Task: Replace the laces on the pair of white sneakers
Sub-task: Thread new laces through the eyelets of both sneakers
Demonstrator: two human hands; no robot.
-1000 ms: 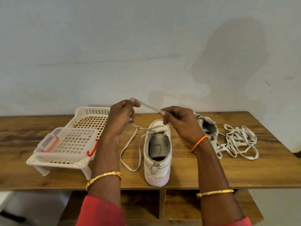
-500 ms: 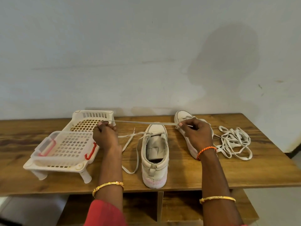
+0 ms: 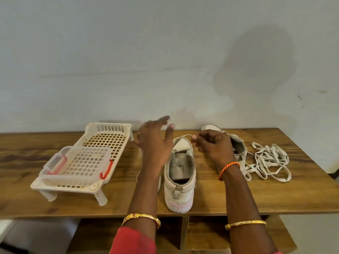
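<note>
A person's two bare forearms reached over a brown wooden table [image 3: 211,204] set against a pale wall. A white canvas sneaker [image 3: 180,178] stood in the middle of the table, heel toward the viewer, its toe pointing at the wall. The right hand [image 3: 213,147] hovered over the toe, its fingers [image 3: 194,138] curled and pinching one end of a flat white lace [image 3: 182,136] that looped back toward the shoe. The left hand [image 3: 156,143] was raised just left of the sneaker, blurred, fingers spread and relaxed, holding nothing. The second white sneaker [image 3: 236,149] lay mostly hidden behind the right hand. A loose tangle of white laces [image 3: 269,162] rested beside it to the right. At the left stood a cream plastic rack [image 3: 108,138] bearing a clear perforated basket with red clips [image 3: 77,163].
</note>
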